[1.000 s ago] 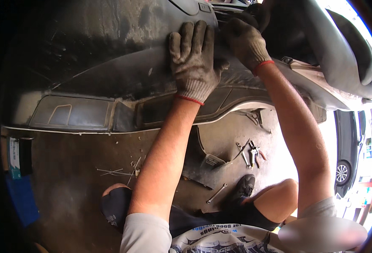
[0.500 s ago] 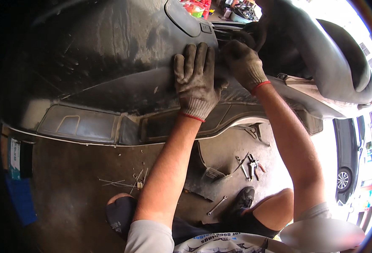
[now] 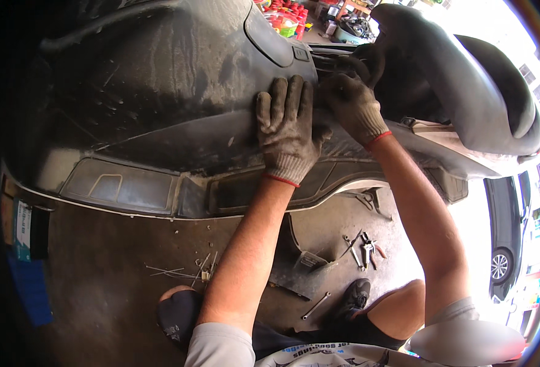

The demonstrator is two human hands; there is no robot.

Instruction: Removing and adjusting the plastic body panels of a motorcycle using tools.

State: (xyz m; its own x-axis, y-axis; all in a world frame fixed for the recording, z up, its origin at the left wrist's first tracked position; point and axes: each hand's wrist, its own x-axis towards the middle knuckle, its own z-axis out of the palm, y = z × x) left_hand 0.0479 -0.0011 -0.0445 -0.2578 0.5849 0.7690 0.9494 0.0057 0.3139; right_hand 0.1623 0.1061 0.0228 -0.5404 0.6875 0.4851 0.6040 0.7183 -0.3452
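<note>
My left hand (image 3: 287,125), in a grimy knit glove, lies flat with fingers stretched on the black plastic body panel (image 3: 178,73) of a scooter. My right hand (image 3: 352,104), gloved the same way, is curled into a gap at the panel's right edge, beside dark hoses or cables (image 3: 374,64); its fingertips and whatever they hold are hidden. A dark seat (image 3: 466,98) stands up at the right. Below both hands runs the dusty footboard (image 3: 117,186) with its pale rim.
On the floor lie pliers (image 3: 369,251), a wrench (image 3: 316,306), thin rods (image 3: 181,269) and a loose dark panel (image 3: 303,251). Boxes (image 3: 22,229) and a blue object (image 3: 28,287) are at left. A car (image 3: 505,232) stands at right; red containers (image 3: 282,15) are behind the scooter.
The scene has shifted down in the picture, showing clutter behind the scooter. Both hands keep much the same places on the panel and at the gap.
</note>
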